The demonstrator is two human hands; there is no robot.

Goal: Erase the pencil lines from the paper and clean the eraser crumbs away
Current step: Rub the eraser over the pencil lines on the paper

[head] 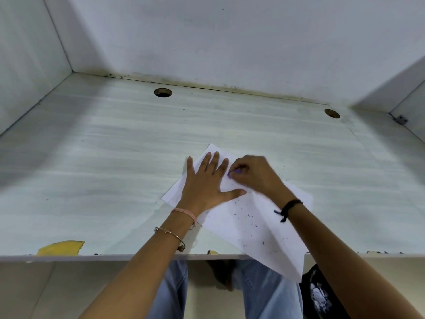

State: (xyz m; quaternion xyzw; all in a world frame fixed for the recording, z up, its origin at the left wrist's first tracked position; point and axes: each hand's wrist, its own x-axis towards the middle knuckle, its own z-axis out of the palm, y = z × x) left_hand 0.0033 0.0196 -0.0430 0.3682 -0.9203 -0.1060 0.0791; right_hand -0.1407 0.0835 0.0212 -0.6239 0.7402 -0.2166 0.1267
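A white sheet of paper (pixel 253 226) lies at an angle on the desk, its near corner hanging over the front edge. My left hand (pixel 207 183) presses flat on the sheet's far left part, fingers spread. My right hand (pixel 253 173) is closed around a small purple eraser (pixel 234 172), whose tip touches the paper beside my left fingers. The hand looks blurred. Dark eraser crumbs (pixel 248 217) are scattered over the near half of the sheet, and a few lie on the desk to the right. I can make out no pencil lines.
The pale wood-grain desk (pixel 115 157) is boxed in by white walls at the back and both sides. Two cable holes (pixel 162 92) (pixel 331 113) sit near the back. A yellow chipped patch (pixel 61 247) marks the front edge. My legs in jeans show below.
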